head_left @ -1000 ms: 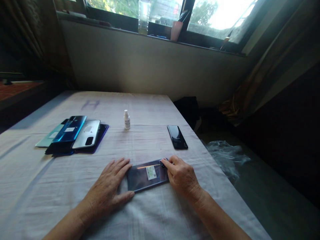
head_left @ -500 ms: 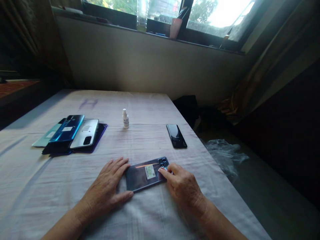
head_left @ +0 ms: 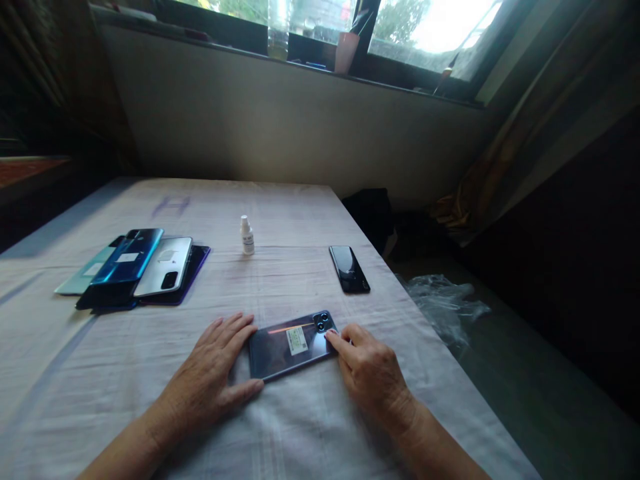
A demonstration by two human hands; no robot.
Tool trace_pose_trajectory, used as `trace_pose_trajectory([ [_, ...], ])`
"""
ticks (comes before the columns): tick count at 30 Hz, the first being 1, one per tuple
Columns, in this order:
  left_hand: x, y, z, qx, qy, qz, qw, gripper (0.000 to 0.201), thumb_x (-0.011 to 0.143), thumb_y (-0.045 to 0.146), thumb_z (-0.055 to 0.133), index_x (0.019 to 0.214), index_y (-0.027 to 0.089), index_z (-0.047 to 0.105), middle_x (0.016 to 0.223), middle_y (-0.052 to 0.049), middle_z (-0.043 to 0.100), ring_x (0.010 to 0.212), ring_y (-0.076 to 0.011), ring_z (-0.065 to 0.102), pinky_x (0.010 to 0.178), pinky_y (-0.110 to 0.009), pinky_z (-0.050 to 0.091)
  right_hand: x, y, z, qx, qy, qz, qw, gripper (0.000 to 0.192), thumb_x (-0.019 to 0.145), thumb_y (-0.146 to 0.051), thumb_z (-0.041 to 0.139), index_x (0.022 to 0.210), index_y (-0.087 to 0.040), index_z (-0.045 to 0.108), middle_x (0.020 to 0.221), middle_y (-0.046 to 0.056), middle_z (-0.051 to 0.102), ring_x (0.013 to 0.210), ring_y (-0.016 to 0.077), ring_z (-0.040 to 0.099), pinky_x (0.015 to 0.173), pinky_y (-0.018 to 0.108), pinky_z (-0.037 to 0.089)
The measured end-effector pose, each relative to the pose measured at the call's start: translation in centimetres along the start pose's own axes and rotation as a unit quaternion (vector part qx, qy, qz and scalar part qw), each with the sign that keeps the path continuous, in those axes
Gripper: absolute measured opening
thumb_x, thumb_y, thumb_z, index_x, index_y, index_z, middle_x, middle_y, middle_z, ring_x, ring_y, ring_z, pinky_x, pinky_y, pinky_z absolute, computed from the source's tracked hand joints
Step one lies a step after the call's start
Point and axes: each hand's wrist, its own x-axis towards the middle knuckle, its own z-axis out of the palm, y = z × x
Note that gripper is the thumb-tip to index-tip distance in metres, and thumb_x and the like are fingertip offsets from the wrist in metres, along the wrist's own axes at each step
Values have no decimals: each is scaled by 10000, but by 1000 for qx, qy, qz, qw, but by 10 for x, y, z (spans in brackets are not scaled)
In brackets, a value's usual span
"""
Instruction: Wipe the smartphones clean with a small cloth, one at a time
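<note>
A grey-blue phone (head_left: 293, 343) lies face down on the white tablecloth (head_left: 280, 427), with a small white sticker on its back and its camera block at the far right corner. My left hand (head_left: 213, 380) lies flat against the phone's left end, thumb along its near edge. My right hand (head_left: 367, 373) rests at the phone's right end, a fingertip touching the edge just below the camera block. Neither hand lifts the phone.
A pile of several phones (head_left: 133, 270) lies at the left. A small white dropper bottle (head_left: 247, 235) stands mid-table. A black phone (head_left: 349, 269) lies near the right table edge. Crumpled clear plastic (head_left: 445, 307) lies beyond that edge. A pink cup (head_left: 346, 52) stands on the windowsill.
My right fingertip has slid off the camera block to the phone's right edge below it, so the camera block now shows. My left hand has stayed in place.
</note>
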Motion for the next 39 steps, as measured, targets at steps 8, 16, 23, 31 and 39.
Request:
trace_pose_trajectory([
  [8, 1, 0, -2, 10, 13, 17, 1000, 725, 884, 599, 620, 1460, 207, 421, 1519, -149, 498, 1402, -327, 459, 1171, -528, 318, -6, -1, -4, 7, -1, -10, 1000, 349, 879, -28, 516, 1102, -188, 730, 832, 46, 658, 721, 164, 621, 627, 236, 452],
  [16, 1, 0, -2, 8, 4, 7, 1000, 733, 869, 599, 634, 1461, 218, 432, 1527, -142, 491, 1410, -324, 450, 1183, -526, 301, -9, -2, -1, -10, 12, 4, 1000, 321, 891, -39, 510, 1086, -165, 731, 810, 50, 651, 710, 163, 624, 612, 234, 454],
  [23, 1, 1, -4, 13, 8, 11, 1000, 738, 871, 594, 627, 1473, 222, 418, 1522, -140, 497, 1396, -323, 468, 1172, -526, 320, -15, -9, -3, 20, 0, -23, 1000, 364, 918, -31, 466, 1144, -154, 723, 829, 58, 655, 718, 170, 629, 631, 243, 491],
  [31, 3, 2, -7, 33, 22, 28, 999, 724, 881, 598, 610, 1453, 194, 426, 1495, -156, 524, 1376, -331, 491, 1147, -522, 352, -24, -2, -6, -5, 19, 10, 1000, 349, 958, -64, 431, 1143, -112, 723, 815, 75, 651, 712, 180, 639, 634, 256, 519],
  [39, 2, 1, -3, 9, 4, 2, 1000, 726, 880, 631, 584, 1462, 217, 453, 1504, -128, 523, 1385, -324, 480, 1176, -518, 311, -26, -14, -2, 44, 15, -54, 997, 379, 928, -48, 446, 1194, -133, 703, 875, 87, 670, 756, 176, 637, 659, 251, 540],
])
